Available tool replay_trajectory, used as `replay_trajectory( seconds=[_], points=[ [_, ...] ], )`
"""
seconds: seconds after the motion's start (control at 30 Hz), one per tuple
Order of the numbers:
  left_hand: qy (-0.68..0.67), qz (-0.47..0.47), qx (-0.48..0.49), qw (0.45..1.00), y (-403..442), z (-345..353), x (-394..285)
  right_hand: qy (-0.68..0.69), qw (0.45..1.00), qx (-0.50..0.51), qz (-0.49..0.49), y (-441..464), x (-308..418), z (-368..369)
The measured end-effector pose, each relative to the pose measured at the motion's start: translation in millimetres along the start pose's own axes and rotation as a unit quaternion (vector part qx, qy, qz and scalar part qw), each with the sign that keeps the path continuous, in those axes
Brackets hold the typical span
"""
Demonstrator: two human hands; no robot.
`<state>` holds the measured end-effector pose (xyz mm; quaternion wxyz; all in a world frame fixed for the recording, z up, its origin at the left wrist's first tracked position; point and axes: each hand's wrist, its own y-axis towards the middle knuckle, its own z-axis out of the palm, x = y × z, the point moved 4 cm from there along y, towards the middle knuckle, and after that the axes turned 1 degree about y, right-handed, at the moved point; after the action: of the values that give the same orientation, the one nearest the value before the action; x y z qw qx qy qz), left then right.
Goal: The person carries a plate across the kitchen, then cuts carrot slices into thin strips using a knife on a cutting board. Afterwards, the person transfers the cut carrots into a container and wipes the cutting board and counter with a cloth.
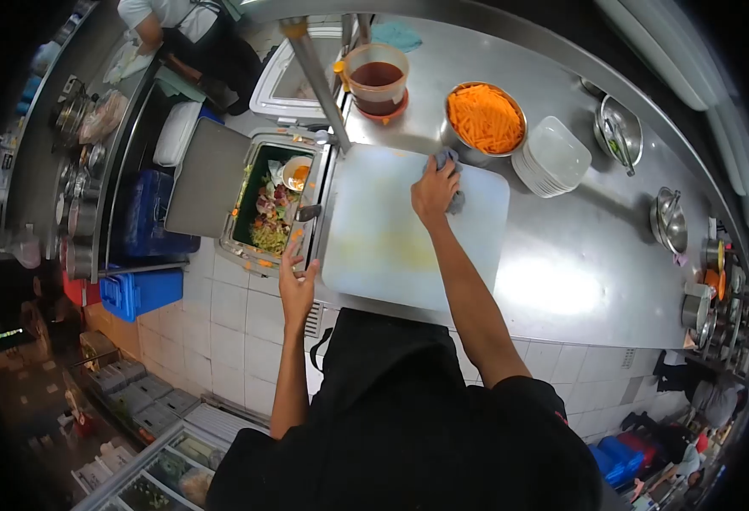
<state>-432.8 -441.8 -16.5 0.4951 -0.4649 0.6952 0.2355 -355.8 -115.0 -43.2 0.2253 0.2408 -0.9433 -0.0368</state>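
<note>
One cloth (456, 203) in your right grip (436, 189), near the board (383, 247)'s far edge. Your left grip (298, 285)'s loosely spread by the bin (243, 211).

The counter (596, 230) is glossy metal, the board (374, 213) smooth plastic, the rag (456, 203) matt cloth.

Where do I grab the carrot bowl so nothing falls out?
Probably hold the bowl by its rim and outer wall, coming from the left: bare tabletop shows there, while stacked white dishes crowd its right. Carrot sticks fill the top, so keep it level.
</note>
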Motion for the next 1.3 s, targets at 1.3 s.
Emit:
replay_trajectory(
  seconds=[1.3],
  points=[
    [0.042,0.086,-0.022,0.995,209.9,-166.4,82.3,-0.222,0.882,0.148,-0.389,-154.8,200.8,82.1]
  ],
)
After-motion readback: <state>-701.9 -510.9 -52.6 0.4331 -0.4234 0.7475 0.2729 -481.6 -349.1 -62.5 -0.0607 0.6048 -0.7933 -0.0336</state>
